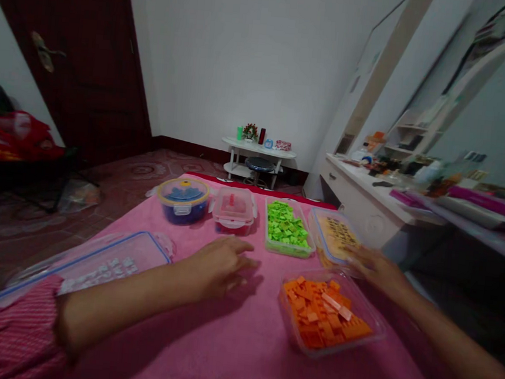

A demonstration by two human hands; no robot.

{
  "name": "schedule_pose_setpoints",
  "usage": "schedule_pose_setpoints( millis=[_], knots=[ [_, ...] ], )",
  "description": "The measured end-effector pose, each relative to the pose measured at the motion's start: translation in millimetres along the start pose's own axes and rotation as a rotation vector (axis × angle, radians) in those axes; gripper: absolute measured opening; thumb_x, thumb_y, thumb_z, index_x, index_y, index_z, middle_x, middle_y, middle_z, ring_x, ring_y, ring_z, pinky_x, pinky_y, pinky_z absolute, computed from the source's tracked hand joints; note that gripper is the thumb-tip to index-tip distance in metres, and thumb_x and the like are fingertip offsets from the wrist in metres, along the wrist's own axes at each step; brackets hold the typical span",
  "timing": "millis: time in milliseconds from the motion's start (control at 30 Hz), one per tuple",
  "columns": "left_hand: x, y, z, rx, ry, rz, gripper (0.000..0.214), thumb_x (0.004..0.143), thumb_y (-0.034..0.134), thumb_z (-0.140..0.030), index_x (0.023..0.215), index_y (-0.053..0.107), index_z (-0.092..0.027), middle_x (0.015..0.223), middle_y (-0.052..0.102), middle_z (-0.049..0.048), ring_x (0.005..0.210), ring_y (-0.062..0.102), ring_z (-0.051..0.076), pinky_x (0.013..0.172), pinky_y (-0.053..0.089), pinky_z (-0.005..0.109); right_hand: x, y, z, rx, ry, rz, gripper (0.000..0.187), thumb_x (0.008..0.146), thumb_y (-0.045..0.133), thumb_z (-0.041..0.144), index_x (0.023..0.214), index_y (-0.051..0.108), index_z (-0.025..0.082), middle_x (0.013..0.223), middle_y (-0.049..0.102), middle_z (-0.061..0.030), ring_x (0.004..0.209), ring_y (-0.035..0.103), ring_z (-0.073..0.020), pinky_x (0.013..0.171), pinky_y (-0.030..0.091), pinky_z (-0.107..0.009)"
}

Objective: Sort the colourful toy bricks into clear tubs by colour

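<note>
My left hand [221,266] hovers over the pink cloth in the middle, fingers apart and holding nothing. At the right, my right hand [369,264] rests its slightly blurred fingers on the near corner of a lidded plastic box [334,235] with orange-yellow contents and dark marks on the lid. Between my arms stands an uncovered clear box of orange plastic bricks [321,313]. Behind it is an uncovered box of bright green bricks [287,225]. A large blue-rimmed clear lid or container [141,247] with white pieces showing lies beside my left forearm, which partly hides it.
A round blue container [183,201] with a yellow-rimmed lid and a square clear container with a pinkish lid [234,205] stand at the table's far left. A cluttered white dresser [367,193] borders the right. Beyond are a small white table [260,149] and a stool [260,165].
</note>
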State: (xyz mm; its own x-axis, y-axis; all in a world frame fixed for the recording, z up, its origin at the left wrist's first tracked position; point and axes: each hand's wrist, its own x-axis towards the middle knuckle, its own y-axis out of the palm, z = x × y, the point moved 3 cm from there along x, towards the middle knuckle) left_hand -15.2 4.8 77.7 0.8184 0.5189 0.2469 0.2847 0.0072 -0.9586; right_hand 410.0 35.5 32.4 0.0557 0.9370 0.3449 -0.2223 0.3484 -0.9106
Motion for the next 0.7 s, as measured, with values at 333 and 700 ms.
schedule_pose_setpoints(
  millis=[333, 700],
  knots=[
    [-223.4, -22.5, 120.1, 0.239, -0.937, 0.189, 0.076, 0.074, 0.06, -0.047, 0.135, 0.04, -0.005, 0.139, 0.041, 0.0252, 0.127, 0.043, 0.033, 0.104, 0.034, 0.04, -68.0, -25.1, 171.5, 0.275, -0.479, -0.075, 0.03, 0.084, 0.048, 0.045, 0.111, 0.059, 0.039, 0.122, 0.062, 0.0003, 0.115, 0.055, -0.0295, 0.098, 0.046, -0.05],
    [-227.0, -15.2, 136.9, 0.292, -0.975, 0.024, 0.026, 0.084, 0.037, -0.014, 0.088, 0.062, -0.015, 0.102, 0.06, 0.0126, 0.097, 0.057, 0.023, 0.084, 0.042, 0.032, -128.8, 49.9, 363.2, 0.468, -0.727, 0.531, 0.047, 0.079, 0.058, 0.024, 0.126, 0.056, 0.026, 0.141, 0.045, -0.0078, 0.125, 0.046, -0.0239, 0.103, 0.041, -0.037]
  ],
)
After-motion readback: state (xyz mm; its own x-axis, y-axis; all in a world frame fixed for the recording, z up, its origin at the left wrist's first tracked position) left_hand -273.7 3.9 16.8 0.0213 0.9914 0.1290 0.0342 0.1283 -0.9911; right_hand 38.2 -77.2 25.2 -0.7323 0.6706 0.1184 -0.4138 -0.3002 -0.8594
